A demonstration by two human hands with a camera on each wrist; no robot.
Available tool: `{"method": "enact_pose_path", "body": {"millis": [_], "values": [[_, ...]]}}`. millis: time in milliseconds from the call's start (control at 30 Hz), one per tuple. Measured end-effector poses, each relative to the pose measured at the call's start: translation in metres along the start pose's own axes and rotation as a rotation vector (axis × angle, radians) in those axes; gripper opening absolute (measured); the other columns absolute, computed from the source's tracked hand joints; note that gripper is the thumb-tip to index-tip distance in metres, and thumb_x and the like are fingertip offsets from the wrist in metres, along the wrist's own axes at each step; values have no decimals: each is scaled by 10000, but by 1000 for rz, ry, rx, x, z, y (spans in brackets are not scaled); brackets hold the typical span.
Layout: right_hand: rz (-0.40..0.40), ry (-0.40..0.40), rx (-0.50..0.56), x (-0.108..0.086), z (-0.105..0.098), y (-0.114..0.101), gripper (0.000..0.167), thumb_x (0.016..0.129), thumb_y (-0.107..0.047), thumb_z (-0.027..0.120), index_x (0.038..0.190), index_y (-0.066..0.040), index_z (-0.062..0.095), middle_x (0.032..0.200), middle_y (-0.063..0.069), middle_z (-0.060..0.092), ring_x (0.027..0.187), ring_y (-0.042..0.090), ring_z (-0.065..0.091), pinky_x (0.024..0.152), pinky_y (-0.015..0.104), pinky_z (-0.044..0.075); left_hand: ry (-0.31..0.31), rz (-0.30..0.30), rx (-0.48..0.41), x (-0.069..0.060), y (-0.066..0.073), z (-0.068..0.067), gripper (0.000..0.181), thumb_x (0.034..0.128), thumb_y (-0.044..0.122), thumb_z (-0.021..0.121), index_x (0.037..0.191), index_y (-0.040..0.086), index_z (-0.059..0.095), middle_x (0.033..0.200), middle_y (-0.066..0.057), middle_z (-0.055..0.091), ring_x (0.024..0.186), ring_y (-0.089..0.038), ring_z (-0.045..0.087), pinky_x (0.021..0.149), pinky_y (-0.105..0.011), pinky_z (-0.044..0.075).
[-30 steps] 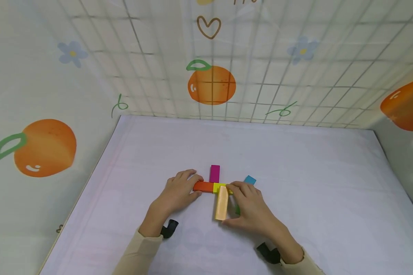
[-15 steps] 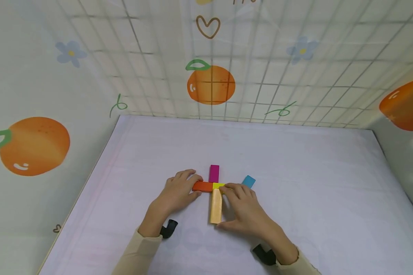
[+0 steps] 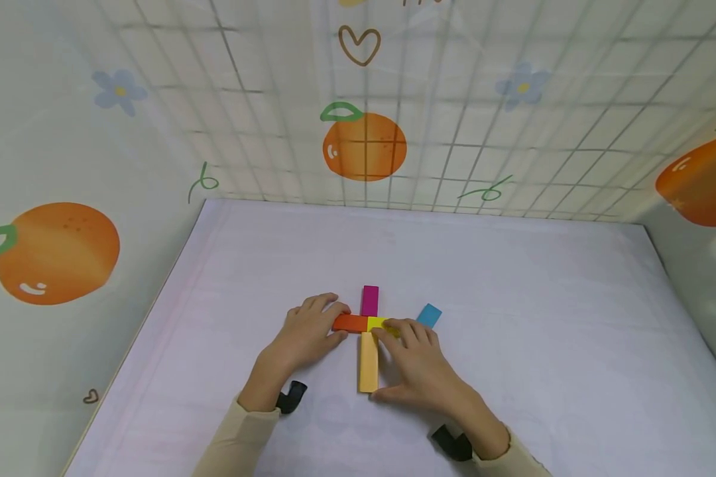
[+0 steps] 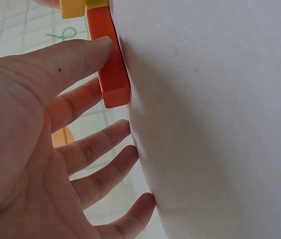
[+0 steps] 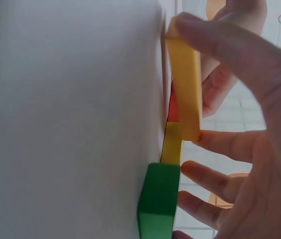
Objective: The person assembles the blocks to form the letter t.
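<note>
My left hand (image 3: pixel 306 331) pinches the outer end of a red-orange block (image 3: pixel 351 323) between thumb and index finger; its other fingertips touch the table in the left wrist view. A yellow block (image 3: pixel 374 323) adjoins the red-orange one end to end. My right hand (image 3: pixel 420 364) holds a long light-orange block (image 3: pixel 368 363) by its two ends, thumb at the near end and index finger at the far end. That block points toward me, its far end at the yellow block. In the right wrist view, a green block (image 5: pixel 159 189) sits by the yellow block, near my other right fingers.
A magenta block (image 3: pixel 370 301) stands out from the far side of the row. Past my right fingers lies a blue block (image 3: pixel 429 315), set at a slant. The white-covered table (image 3: pixel 543 331) meets printed fabric walls at its back and sides.
My right hand has moved left and slightly toward me with the light-orange block, which has straightened from a slant. The green block has gone out of sight in the head view. My left hand stays put.
</note>
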State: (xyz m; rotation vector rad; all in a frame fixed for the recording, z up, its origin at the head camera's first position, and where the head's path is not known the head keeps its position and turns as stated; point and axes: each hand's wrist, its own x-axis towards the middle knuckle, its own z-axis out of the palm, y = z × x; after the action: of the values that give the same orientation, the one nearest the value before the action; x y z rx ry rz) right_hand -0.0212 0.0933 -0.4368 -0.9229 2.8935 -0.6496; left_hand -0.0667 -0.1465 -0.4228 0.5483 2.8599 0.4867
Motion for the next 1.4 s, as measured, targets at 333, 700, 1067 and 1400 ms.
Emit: {"method": "enact_pose_path", "body": {"millis": [333,700,1067,1400], "values": [[36,-9,-38,1,5,-4,978,641,-645,857,1426,-165,524,1455,112,422,1328,347,343,1062,610,288,-1,-13,9,1,1,2,428,921,333,731,1317,231,607,1476,-94,464,1350,-324,397,1019,-605,382],[30,-3,-57,1,6,-5,980,654,-679,826,1429,-162,524,1459,123,421,1334,347,338,1063,604,282,2,-7,11,2,1,2,420,922,328,730,1310,222,610,1471,-105,469,1345,-335,405,1013,-613,386],[30,4,-71,1,6,-6,989,666,-689,810,1440,-149,513,1454,127,425,1332,346,344,1058,589,295,2,-1,13,2,-1,2,413,926,329,725,1308,224,609,1472,-105,467,1347,-336,403,1012,-613,382],[52,-3,-99,2,7,-8,1006,660,-697,809,1442,-140,507,1455,119,426,1330,343,354,1054,582,305,10,4,16,1,-1,3,425,922,327,731,1314,221,607,1466,-104,472,1340,-332,410,1009,-608,389]]}}
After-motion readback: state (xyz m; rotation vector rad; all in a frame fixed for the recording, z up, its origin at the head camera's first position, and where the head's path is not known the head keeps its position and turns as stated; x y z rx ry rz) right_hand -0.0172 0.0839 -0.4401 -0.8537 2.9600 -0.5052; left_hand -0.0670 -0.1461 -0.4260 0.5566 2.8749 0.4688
